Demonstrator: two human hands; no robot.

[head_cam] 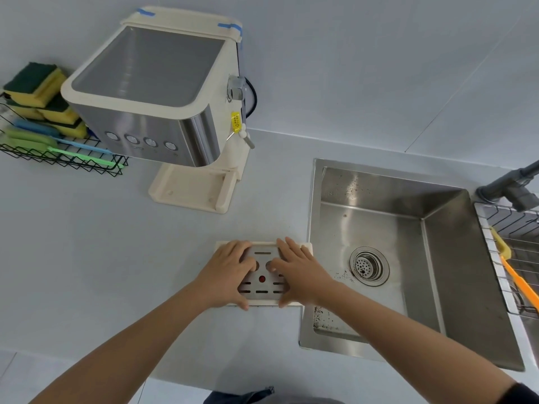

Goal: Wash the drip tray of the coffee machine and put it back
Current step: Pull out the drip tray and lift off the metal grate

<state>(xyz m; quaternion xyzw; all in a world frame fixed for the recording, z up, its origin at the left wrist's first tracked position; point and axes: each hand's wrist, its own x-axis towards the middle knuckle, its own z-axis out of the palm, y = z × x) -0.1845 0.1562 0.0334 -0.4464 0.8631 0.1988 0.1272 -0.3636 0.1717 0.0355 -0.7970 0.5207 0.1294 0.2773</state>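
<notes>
Head camera showed the drip tray (pixel 264 287) on the counter (pixel 116 272) beside the sink (pixel 437 258). The left hand (pixel 230 272) and right hand (pixel 300 272) clasped its sides. It looked rigid and light, its loose metal grate likely slippery; edges offered safest hold.

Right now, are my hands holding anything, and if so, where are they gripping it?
Both hands are on the drip tray on the counter: left hand over its left side, right hand over its right, thumbs hooked on the near edge.
</notes>
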